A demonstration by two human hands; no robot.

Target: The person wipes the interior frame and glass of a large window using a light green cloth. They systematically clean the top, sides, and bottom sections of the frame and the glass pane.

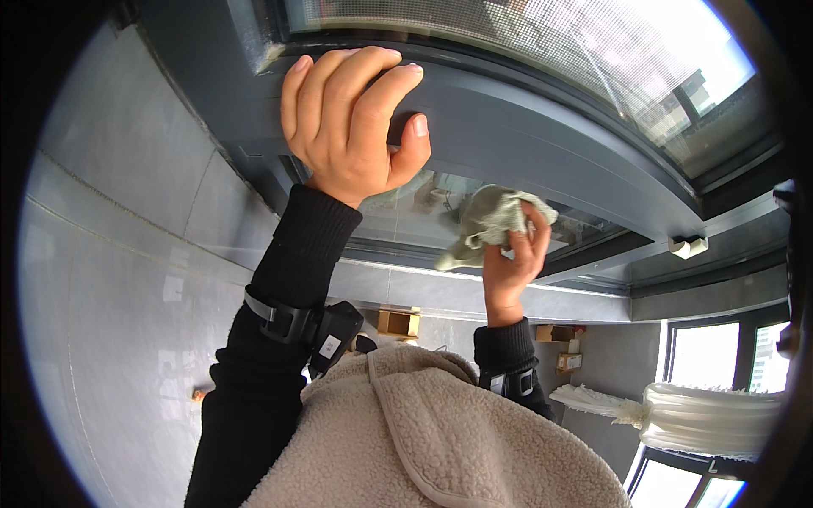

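Note:
My left hand (351, 127) rests against the dark grey window frame (525, 135), its fingers lightly bent near the upper pane's edge and the thumb held apart. A dark patch shows between thumb and forefinger; I cannot make out what it is. Lower and to the right, my right hand (518, 262) is closed on a crumpled pale green cloth (487, 224). The cloth is in front of the lower glass pane (406, 207), and one end of it hangs to the left. Whether it touches the glass is hard to tell.
Above is a large pane with mesh (474, 25) behind it. A small white fitting (688, 246) sits on the frame at the right. Grey tiled wall (127, 254) runs along the left. Cardboard boxes (398, 323) stand below, and plastic-wrapped material (711, 415) is at the lower right.

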